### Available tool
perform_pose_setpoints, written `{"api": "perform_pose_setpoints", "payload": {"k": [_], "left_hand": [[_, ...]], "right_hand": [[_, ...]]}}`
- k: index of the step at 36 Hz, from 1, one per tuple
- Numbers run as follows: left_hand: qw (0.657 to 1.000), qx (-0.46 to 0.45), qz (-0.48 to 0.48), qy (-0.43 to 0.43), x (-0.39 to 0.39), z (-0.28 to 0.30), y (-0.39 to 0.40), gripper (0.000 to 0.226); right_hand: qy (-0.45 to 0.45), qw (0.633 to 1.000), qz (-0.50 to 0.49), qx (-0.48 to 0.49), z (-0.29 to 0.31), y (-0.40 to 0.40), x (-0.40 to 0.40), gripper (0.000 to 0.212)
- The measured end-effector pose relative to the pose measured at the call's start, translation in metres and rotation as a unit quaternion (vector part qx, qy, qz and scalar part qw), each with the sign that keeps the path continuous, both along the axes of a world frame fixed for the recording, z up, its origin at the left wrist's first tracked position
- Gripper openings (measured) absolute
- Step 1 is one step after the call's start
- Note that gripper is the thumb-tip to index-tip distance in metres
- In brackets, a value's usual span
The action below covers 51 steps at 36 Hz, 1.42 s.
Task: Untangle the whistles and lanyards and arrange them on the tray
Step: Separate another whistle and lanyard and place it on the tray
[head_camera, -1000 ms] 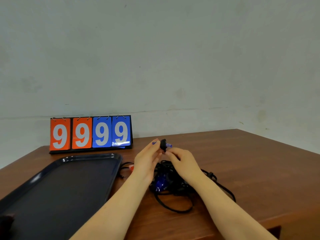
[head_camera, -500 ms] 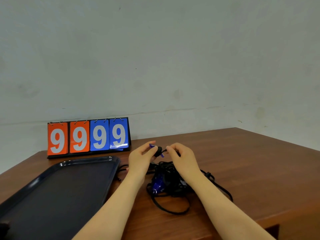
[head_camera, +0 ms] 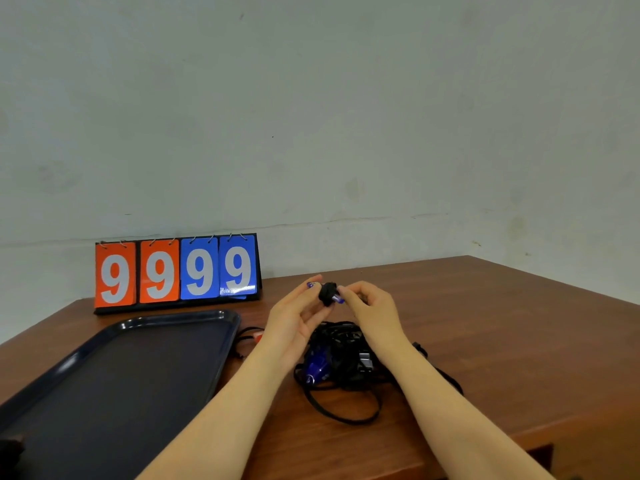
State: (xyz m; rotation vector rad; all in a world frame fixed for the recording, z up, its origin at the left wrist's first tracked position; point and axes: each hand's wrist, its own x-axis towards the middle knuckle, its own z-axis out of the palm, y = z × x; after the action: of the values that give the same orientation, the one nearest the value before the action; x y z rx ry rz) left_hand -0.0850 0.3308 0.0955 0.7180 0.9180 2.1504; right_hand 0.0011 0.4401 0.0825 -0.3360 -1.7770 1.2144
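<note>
- Dark blue tray (head_camera: 104, 382) lies on the wooden table (head_camera: 502, 341), just left of the lanyard tangle (head_camera: 341, 362); nothing shows inside it. Its near left corner is cut off by the frame edge.
- Lanyard tangle: a heap of black cords on the table right of the tray, with one loop trailing toward the person. A blue whistle (head_camera: 318, 366) sits in the tangle's left part; a grey clip (head_camera: 365, 361) shows in its right part. A small orange piece (head_camera: 258, 336) lies between the tray and the tangle; what it is cannot be told.
- Both hands are raised above the far side of the tangle. Left hand (head_camera: 294, 323) and right hand (head_camera: 372, 311) pinch, fingertips curled in, a small bundle (head_camera: 328, 293) of black cord wound round a blue-purple whistle; blue ends show on either side of the cord.
- Against the earlier frames: the bundle is still held between both hands, and the hands' place above the tangle is nearly unchanged. Tangle and tray have not shifted.
- Scoreboard (head_camera: 176, 271) reading 9999, two orange and two blue cards, stands beyond the tray at the wall.
</note>
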Motion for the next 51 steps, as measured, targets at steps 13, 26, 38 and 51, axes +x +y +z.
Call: {"api": "perform_pose_setpoints", "payload": {"k": [13, 26, 38, 51], "left_hand": [[0.993, 0.065, 0.04, -0.09, 0.0, 0.001, 0.003, 0.013], [0.926, -0.148, 0.261, 0.229, -0.011, -0.013, 0.007, 0.024], [0.932, -0.185, 0.206, 0.234, -0.009, -0.006, 0.007, 0.019], [0.995, -0.061, -0.046, -0.069, 0.007, 0.002, 0.001, 0.009]], "right_hand": [[-0.127, 0.982, 0.006, 0.141, -0.013, -0.005, -0.006, 0.016], [-0.155, 0.975, 0.039, 0.151, -0.011, -0.009, -0.001, 0.008], [-0.053, 0.998, -0.04, 0.004, -0.002, -0.002, 0.001, 0.02], [-0.015, 0.999, -0.029, -0.04, -0.002, -0.003, -0.001, 0.025]]}}
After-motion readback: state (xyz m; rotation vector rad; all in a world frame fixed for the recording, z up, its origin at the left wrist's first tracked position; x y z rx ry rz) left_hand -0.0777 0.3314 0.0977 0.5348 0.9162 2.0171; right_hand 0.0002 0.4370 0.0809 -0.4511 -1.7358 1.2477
